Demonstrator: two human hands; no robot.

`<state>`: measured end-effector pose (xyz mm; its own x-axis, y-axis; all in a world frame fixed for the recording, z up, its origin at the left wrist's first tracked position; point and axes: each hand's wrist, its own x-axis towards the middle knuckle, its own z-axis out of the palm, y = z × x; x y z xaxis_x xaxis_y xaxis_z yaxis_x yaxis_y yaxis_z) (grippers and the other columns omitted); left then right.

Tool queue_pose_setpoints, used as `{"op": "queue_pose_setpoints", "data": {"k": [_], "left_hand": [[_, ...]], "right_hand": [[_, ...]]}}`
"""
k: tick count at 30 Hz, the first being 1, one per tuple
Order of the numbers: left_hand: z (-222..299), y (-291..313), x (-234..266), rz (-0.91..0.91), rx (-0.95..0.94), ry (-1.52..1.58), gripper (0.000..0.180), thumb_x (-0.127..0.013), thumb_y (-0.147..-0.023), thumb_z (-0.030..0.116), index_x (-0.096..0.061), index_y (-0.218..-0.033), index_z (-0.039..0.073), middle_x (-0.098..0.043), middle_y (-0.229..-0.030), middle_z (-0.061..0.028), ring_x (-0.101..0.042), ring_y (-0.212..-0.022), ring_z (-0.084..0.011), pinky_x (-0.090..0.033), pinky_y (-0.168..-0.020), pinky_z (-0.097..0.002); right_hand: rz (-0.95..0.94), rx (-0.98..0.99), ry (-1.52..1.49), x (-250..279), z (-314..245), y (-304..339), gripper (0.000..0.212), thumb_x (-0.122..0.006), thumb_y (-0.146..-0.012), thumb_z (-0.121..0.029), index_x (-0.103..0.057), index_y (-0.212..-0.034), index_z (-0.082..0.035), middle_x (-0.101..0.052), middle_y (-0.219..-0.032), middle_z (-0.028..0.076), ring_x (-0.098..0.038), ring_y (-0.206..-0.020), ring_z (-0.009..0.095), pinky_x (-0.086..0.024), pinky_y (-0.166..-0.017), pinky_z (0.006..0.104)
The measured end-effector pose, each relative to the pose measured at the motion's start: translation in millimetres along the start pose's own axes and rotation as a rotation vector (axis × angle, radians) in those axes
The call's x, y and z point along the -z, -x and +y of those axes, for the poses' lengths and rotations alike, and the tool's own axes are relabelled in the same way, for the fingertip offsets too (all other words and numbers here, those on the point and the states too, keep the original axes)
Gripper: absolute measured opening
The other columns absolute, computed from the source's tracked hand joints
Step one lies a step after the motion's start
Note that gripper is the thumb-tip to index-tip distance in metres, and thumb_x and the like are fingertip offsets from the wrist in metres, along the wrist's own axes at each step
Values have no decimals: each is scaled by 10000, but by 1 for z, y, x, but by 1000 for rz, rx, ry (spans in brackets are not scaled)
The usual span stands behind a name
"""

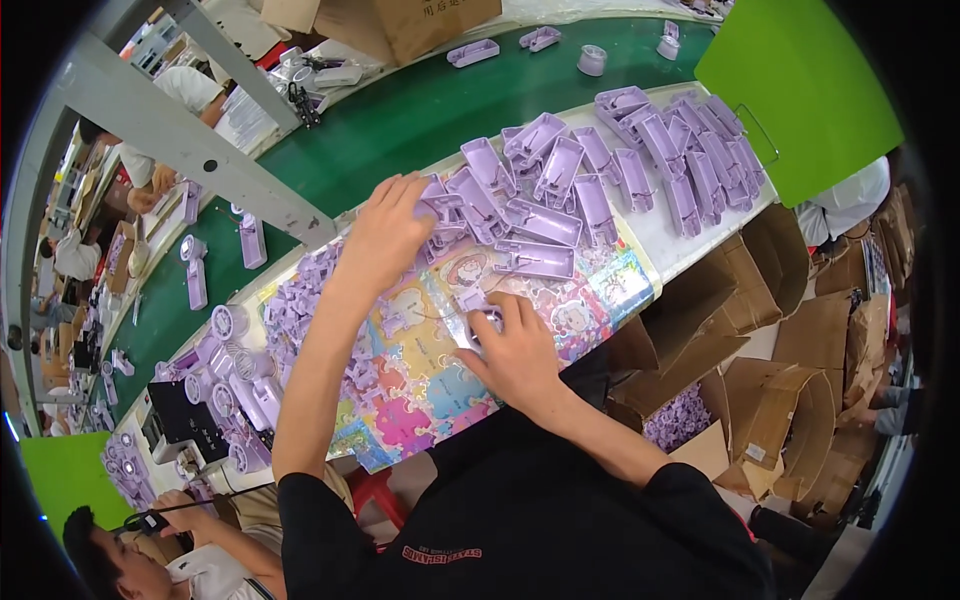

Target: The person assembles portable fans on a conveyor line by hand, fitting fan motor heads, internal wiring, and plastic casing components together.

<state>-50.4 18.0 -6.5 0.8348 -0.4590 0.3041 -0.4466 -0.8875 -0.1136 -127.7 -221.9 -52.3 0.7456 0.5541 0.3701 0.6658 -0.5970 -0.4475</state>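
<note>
My right hand (520, 350) is closed around a small light-purple plastic part (474, 299) over the colourful puzzle-patterned mat (455, 390). A thin wire runs beside this part; its lower portion is hidden by my thumb and fingers. Further left and farther away, my left hand (392, 232) reaches to the near-left end of a pile of open, tray-like purple shells (545, 222). Its fingers stretch over a purple shell (440, 205) there, touching or nearly touching it, and the fingertips are partly hidden. Several of the shells have thin wires inside.
Small purple pieces (300, 310) lie heaped left of my left forearm, with round-headed purple fan bodies (230, 322) beyond them. A green conveyor belt (400, 105) runs behind the table. Cardboard boxes (690, 300) stand at the right; a person (200, 555) sits at lower left.
</note>
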Motion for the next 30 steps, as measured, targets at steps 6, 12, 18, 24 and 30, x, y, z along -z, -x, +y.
{"op": "queue_pose_setpoints", "data": {"k": [6, 12, 18, 24, 30], "left_hand": [[22, 17, 29, 26, 34, 306, 299, -742, -769, 100, -590, -1022, 49, -611, -1250, -189, -553, -1277, -398, -453, -1057, -490], [37, 30, 72, -194, 409, 829, 508, -755, -747, 152, -599, -1214, 28, -623, -1197, -191, -608, -1202, -368, -484, -981, -441], [45, 39, 52, -205, 305, 1007, 681, -830, -682, 161, -610, -1314, 31, -680, -1176, -204, -653, -1110, -360, -504, -965, -419], [61, 36, 59, -298, 412, 972, 664, -843, -662, 150, -655, -1283, 10, -717, -1150, -218, -691, -1088, -357, -513, -978, -384], [66, 36, 64, -383, 507, 984, 662, -851, -666, 163, -668, -1283, 5, -714, -1159, -237, -694, -1084, -373, -520, -966, -403]], "right_hand": [[-100, -43, -91, 0, 9, 14, 408, -788, -759, -110, -589, -1114, -76, -535, -1198, 179, -608, -1039, 363, -548, -817, 456], [-63, -145, -457, 41, 47, 15, 586, -727, -691, 24, -484, -1222, -15, -519, -1185, 212, -581, -1067, 408, -511, -898, 444], [142, 82, -409, 78, 41, -15, 556, -727, -656, 43, -583, -1186, -42, -535, -1235, 189, -597, -1090, 383, -519, -914, 421], [-4, 185, -446, 75, 35, -29, 521, -712, -661, 65, -658, -1162, -65, -536, -1276, 194, -590, -1138, 388, -522, -940, 441], [-14, 274, -343, 70, 33, -36, 494, -686, -639, 44, -710, -1115, -87, -546, -1287, 186, -569, -1194, 381, -507, -975, 447]]}}
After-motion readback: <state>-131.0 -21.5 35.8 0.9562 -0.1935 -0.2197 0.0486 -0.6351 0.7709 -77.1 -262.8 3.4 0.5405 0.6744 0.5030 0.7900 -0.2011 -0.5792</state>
